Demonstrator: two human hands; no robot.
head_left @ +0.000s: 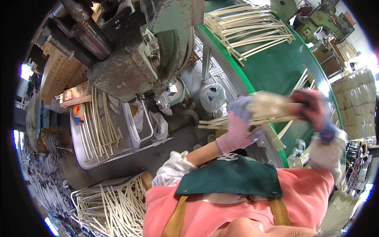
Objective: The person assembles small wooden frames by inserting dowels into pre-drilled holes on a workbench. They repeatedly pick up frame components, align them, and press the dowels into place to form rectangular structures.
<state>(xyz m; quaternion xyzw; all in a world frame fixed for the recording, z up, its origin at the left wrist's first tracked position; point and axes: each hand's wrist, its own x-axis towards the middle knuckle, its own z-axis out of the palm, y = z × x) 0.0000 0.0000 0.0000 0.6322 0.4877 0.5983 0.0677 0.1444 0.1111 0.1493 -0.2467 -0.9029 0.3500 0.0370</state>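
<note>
Where hands cluster, gloved — left arm bent

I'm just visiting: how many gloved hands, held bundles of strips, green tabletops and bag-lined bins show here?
Gloved hands: 2 (left hand, right hand)
Held bundle of pale strips: 1
Green tabletop: 1
Bag-lined bin: 1
Total: 5

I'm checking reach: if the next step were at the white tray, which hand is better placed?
Probably the left hand: it is nearer the white tray, whereas the right hand is over the green table. Both are blurred, so their grip on the pale strips is unclear.
</note>
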